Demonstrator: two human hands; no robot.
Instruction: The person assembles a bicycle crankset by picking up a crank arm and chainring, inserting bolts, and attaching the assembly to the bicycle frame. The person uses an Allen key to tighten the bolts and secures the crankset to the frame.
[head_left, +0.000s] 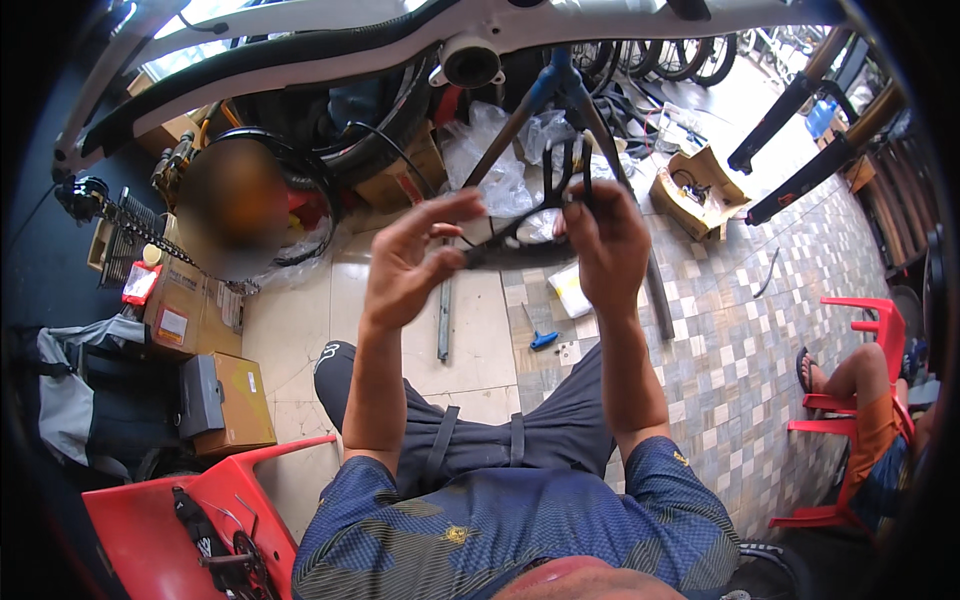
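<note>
My right hand [610, 240] is closed on a black forked bike part [520, 250], thumb and fingers pinching one of its upright arms. The part has a curved lower bar and thin prongs rising from it; its exact kind I cannot make out. At the bar's left end is my left hand [410, 260], fingers and thumb apart, slightly blurred, with the thumb tip at or against the bar. Above both hands a white and black bike frame [300, 70] spans the view, with a round open shell at its middle.
A blue-handled tool [543, 340] lies on the tiled floor between my knees. Left stand cardboard boxes [235, 400] and a red chair [240, 490] holding a crankset. Right are an open carton [700, 190], fork legs [810, 170] and a person [870, 420] on a red chair.
</note>
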